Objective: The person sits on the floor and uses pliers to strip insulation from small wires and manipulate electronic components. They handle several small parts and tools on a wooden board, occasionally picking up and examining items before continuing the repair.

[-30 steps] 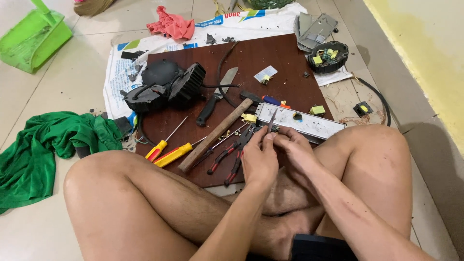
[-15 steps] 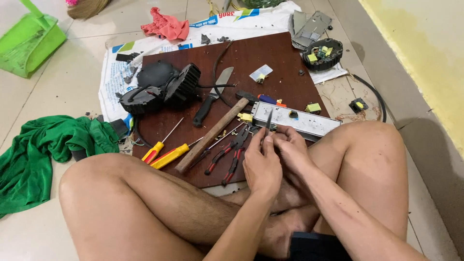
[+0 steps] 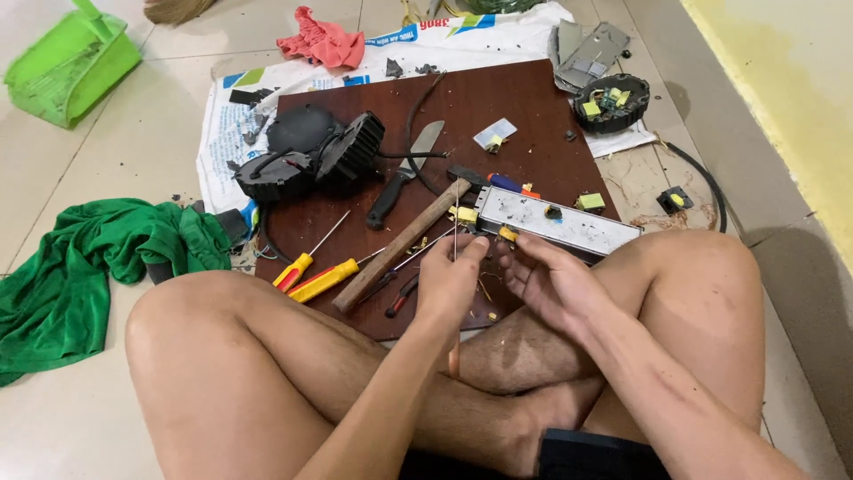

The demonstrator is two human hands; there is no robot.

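The hammer (image 3: 404, 244) lies on the board (image 3: 524, 116), screwdrivers (image 3: 311, 271) to its left.

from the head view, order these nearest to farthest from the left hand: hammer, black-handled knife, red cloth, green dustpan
1. hammer, just left of the left hand on the board
2. black-handled knife, farther up the board
3. red cloth, top, on the sack
4. green dustpan, far top-left on the floor
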